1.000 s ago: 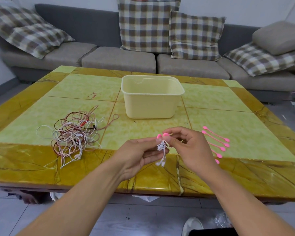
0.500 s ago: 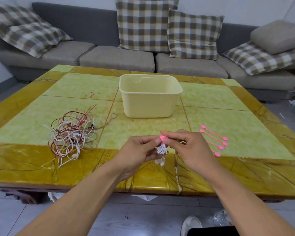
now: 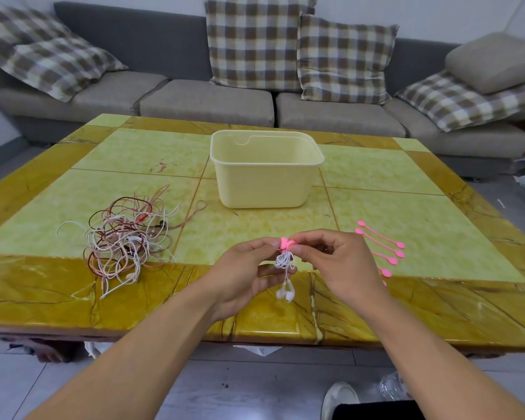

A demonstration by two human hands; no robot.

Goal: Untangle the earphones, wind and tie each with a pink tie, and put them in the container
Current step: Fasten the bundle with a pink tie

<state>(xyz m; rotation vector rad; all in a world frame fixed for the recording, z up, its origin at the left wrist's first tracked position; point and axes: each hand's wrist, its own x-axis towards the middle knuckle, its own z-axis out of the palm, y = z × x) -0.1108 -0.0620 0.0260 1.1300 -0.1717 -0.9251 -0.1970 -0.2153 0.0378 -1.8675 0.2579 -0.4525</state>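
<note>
Two of my hands meet over the near edge of the table (image 3: 73,298), and no writing or brand can be read on anything here. Between them hangs a small wound bundle of white earphones (image 3: 284,262), its two earbuds dangling below, with a pink tie (image 3: 286,243) wrapped at its top. My left hand (image 3: 243,274) comes in from seven o'clock, palm turned inward, thumb and forefinger pinching the tie's left end while the lower fingers curl under the bundle. My right hand (image 3: 337,265) comes in from five o'clock, thumb and forefinger pinching the tie's right end, the other fingers curled loosely behind.

At twelve o'clock from my hands stands the pale yellow container (image 3: 267,174), well apart. At nine o'clock lies the tangled heap of earphones (image 3: 125,237), white, pink and brown cords looped through each other. At three o'clock, just beside my right hand, the spare pink ties (image 3: 379,241) lie in a row, the nearest ones partly hidden behind that hand.
</note>
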